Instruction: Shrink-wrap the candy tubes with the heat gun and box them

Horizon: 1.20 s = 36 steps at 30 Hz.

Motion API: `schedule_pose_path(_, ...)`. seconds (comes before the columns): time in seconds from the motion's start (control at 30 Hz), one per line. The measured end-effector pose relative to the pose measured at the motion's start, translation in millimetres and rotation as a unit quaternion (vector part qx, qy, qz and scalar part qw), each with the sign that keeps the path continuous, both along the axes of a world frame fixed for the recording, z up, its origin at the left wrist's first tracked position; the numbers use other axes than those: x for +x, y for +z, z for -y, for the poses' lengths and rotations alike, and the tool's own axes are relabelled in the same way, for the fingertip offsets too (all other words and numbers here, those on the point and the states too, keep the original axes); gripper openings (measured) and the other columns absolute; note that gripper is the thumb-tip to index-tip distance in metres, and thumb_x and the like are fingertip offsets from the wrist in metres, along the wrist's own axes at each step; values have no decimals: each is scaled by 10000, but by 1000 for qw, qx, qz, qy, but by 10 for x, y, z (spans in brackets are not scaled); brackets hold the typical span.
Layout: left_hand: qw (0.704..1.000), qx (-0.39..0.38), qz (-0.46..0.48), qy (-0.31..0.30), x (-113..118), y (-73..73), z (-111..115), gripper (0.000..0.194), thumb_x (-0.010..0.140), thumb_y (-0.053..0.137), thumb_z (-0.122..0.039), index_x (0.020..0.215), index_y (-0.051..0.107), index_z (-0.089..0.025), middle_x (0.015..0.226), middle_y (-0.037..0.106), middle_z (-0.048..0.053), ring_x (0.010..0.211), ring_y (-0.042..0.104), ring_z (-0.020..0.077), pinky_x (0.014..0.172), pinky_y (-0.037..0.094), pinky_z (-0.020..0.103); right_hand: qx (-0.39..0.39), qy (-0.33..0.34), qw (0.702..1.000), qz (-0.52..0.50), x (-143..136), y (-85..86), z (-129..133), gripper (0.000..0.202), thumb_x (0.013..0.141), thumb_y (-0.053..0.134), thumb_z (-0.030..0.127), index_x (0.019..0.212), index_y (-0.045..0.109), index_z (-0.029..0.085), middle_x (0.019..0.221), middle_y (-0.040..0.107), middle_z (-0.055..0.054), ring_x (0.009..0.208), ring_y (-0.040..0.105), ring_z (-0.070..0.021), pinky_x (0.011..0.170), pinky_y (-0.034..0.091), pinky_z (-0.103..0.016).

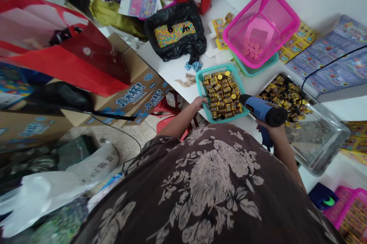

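My right hand (271, 131) is wrapped round the grip of a blue and black heat gun (263, 111). Its nozzle points left, over the right edge of a teal plastic basket (203, 108). Many small yellow-and-brown wrapped containers (222, 93) lie in rows in that basket, a few with bright yellow round tops up. At the basket's left rim is my left hand (200, 102), its fingers closed on the edge. A clear tray (318, 152) to the right of the heat gun holds a heap of similar containers with dark ends.
Behind stands a pink basket (263, 26) stacked on a green one. A black-bagged tub (174, 31) of coloured beads is at the back left. The heat gun's black cord (321, 66) crosses the right side. Printed boxes (332, 58) line the wall; cartons (137, 96) stand left.
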<state>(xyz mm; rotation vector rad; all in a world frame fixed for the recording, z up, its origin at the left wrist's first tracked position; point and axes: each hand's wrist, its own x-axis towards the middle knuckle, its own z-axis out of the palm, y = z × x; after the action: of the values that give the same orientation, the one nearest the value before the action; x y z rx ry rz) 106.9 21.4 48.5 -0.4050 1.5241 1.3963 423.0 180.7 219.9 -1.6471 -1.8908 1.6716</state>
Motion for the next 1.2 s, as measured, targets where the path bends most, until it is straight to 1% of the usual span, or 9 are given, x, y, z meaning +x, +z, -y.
schedule_pose_path(0.2, 996, 87, -6, 22, 216, 132, 299, 380, 443, 627, -29, 791, 679, -173, 622, 668, -9, 769, 758, 250, 845, 651, 389, -20, 30, 997, -63, 32, 127, 15, 562, 421, 983, 655, 708, 718, 252, 631, 729, -21, 554, 690, -219, 578, 632, -377)
schedule_pose_path(0.33, 994, 99, -13, 36, 206, 182, 395, 350, 420, 603, -40, 741, 660, -169, 615, 665, -4, 781, 764, 261, 824, 657, 385, -23, 37, 995, -94, -10, 214, 36, 558, 432, 991, 687, 708, 735, 275, 653, 748, -34, 549, 687, -236, 558, 643, -405)
schedule_pose_path(0.5, 996, 77, -35, 41, 181, 150, 364, 303, 428, 604, -35, 699, 646, -165, 641, 687, -8, 656, 697, 188, 669, 601, 284, -4, 25, 999, -39, -102, 176, 0, 623, 344, 1000, 697, 623, 693, 232, 593, 721, -46, 526, 684, -222, 530, 623, -357)
schedule_pose_path(0.63, 999, 21, -38, 18, 217, 66, 294, 249, 445, 629, -34, 651, 605, -172, 526, 599, -29, 515, 590, 150, 570, 534, 267, 3, 10, 1000, -14, -102, 170, 7, 604, 353, 1001, 660, 625, 686, 221, 601, 718, -45, 525, 676, -205, 529, 612, -338)
schedule_pose_path(0.77, 999, -19, -38, -17, 153, 27, 74, 249, 478, 678, -37, 666, 593, -177, 504, 567, -23, 492, 574, 164, 585, 541, 311, -3, 1, 1000, -19, -45, 185, 37, 554, 382, 1012, 601, 629, 684, 229, 596, 710, -39, 523, 663, -199, 522, 608, -337)
schedule_pose_path(0.9, 997, -31, -64, -30, 122, 76, -19, 347, 533, 751, -84, 837, 628, -198, 603, 602, -32, 566, 624, 182, 647, 564, 331, 0, -13, 1000, -19, 31, 146, 29, 522, 422, 993, 598, 636, 693, 228, 593, 710, -41, 522, 664, -201, 520, 609, -339)
schedule_pose_path(1.03, 993, -41, -82, -70, 424, 129, 173, 370, 577, 762, -143, 913, 629, -217, 653, 633, -21, 605, 641, 207, 641, 573, 343, 27, -15, 1000, 0, 72, 48, 31, 532, 392, 1012, 550, 654, 671, 238, 590, 703, -30, 522, 670, -214, 500, 607, -350)
schedule_pose_path(1.13, 987, -36, -98, -124, 676, 159, 281, 275, 573, 749, -124, 810, 635, -203, 621, 617, -19, 622, 642, 210, 622, 556, 314, 29, -21, 999, 5, 67, -21, 52, 545, 385, 1019, 525, 664, 653, 232, 577, 686, -20, 515, 671, -217, 486, 600, -348)
schedule_pose_path(1.2, 980, -39, -120, -155, 696, 208, 298, 232, 552, 722, -86, 720, 607, -196, 577, 571, -33, 597, 608, 190, 597, 522, 287, 24, -15, 1000, 8, 50, -35, 63, 573, 366, 1030, 541, 653, 649, 225, 568, 681, -26, 510, 670, -218, 486, 598, -348)
